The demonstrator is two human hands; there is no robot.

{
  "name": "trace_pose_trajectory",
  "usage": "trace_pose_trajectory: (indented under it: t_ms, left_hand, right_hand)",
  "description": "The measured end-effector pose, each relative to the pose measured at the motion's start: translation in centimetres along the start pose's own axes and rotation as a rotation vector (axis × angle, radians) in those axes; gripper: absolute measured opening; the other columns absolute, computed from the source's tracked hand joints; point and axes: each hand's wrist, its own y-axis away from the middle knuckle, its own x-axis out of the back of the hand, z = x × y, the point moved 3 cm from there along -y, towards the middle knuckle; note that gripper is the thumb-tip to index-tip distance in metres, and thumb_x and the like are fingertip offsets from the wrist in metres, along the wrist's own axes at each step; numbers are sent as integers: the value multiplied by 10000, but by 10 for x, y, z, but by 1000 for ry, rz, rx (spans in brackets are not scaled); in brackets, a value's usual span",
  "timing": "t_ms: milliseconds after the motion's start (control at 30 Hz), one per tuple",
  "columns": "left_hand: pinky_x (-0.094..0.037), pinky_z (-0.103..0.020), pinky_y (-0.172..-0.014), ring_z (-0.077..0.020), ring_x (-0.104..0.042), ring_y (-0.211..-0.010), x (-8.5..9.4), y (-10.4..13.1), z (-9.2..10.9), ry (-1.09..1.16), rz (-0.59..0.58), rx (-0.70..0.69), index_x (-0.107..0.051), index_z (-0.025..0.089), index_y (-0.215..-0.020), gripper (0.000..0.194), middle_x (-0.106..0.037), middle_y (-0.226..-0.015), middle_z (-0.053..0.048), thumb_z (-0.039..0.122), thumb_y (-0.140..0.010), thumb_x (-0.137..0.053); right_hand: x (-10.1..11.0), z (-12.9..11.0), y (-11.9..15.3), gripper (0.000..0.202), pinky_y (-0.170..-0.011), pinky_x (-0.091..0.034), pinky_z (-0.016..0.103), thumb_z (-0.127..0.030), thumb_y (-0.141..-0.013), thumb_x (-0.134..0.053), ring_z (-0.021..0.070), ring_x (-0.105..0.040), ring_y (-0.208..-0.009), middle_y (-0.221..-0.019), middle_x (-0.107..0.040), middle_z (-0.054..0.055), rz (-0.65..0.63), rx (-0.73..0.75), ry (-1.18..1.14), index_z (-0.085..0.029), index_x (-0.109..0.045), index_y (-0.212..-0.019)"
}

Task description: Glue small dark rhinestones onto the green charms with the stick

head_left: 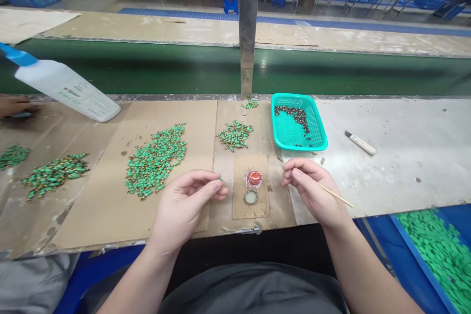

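Fingers of the left hand (182,201) are pinching a tiny green piece while those of the right hand (318,196) are gripping a thin, pointed wooden-handled tool (336,196), both apart from the round, glossy red item (254,177) sitting on brown rectangular cardboard (260,212), seemingly mid-handling and calling for a light, steady touch.

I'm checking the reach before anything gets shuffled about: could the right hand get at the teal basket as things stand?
Probably yes: the right hand, holding a thin stick, is just below the teal basket, with nothing tall between.
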Motion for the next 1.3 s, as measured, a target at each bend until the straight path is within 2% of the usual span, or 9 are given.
trace_pose_trajectory:
  t_ms: [167,267,400,533,700,800,1133,1233,1300]
  left_hand:
    - [-798,-291,-747,-246,-916,-708,-3,4,0,31,13,42,-974,237,-802,520,-924,-755,-67,561,-513,-1259]
    - [-777,-242,-755,-223,-912,-716,-7,7,-1,55,-12,88,-959,225,-762,518,-919,-752,-67,532,-489,-1273]
    - [-729,-166,-753,-163,-889,-718,-13,8,-6,109,-42,149,-981,248,-853,533,-889,-725,-19,485,-484,-1285]
    - [-695,-154,-686,-131,-826,-663,-18,8,-13,146,-88,193,-974,223,-813,490,-880,-715,-33,447,-506,-1284]
    - [-730,-219,-730,-176,-858,-741,-17,11,-18,171,-137,241,-989,218,-868,401,-908,-785,-57,386,-620,-1254]
    - [-726,-212,-739,-177,-863,-759,-14,12,-19,181,-155,265,-981,214,-877,381,-906,-797,-55,377,-656,-1245]
    - [-711,-219,-708,-168,-822,-731,-21,15,-14,197,-153,284,-945,199,-867,377,-857,-788,-35,340,-663,-1229]
    - [-726,-242,-720,-196,-847,-758,-27,19,-11,202,-137,288,-934,200,-849,410,-852,-774,-35,364,-628,-1237]
    - [-752,-271,-781,-235,-890,-815,-31,24,-9,208,-139,300,-924,203,-824,432,-885,-791,-63,408,-615,-1242]
  right_hand:
    - [-5,0,-2,267,-873,-727,424,-518,-988,-996,223,-809,-845,-930,-860,36,-30,8,-13,-282,-951,-1102]
    - [-7,1,-6,326,-868,-748,432,-592,-981,-1004,220,-810,-821,-922,-873,42,-22,26,-19,-287,-968,-1090]
    - [-9,6,-13,343,-876,-739,387,-606,-962,-1022,205,-825,-859,-989,-897,54,34,25,2,-273,-953,-1008]
    - [-16,11,-17,405,-831,-757,386,-612,-910,-1054,211,-846,-800,-864,-860,26,60,6,-3,-250,-879,-957]
    - [-19,15,-16,450,-794,-765,381,-616,-898,-1053,213,-846,-769,-815,-845,26,94,3,16,-241,-804,-894]
    - [-20,16,-15,443,-784,-766,387,-608,-907,-1043,220,-841,-766,-803,-841,30,95,-3,38,-240,-796,-892]
    - [-20,13,-16,436,-778,-766,391,-603,-929,-1034,216,-840,-748,-784,-824,13,96,24,65,-253,-776,-903]
    - [-23,5,-9,435,-794,-781,404,-618,-945,-1026,214,-848,-740,-800,-823,8,92,37,46,-259,-782,-910]
    - [-30,-6,-1,413,-829,-800,423,-608,-971,-1017,223,-873,-773,-834,-839,11,71,57,4,-265,-793,-920]
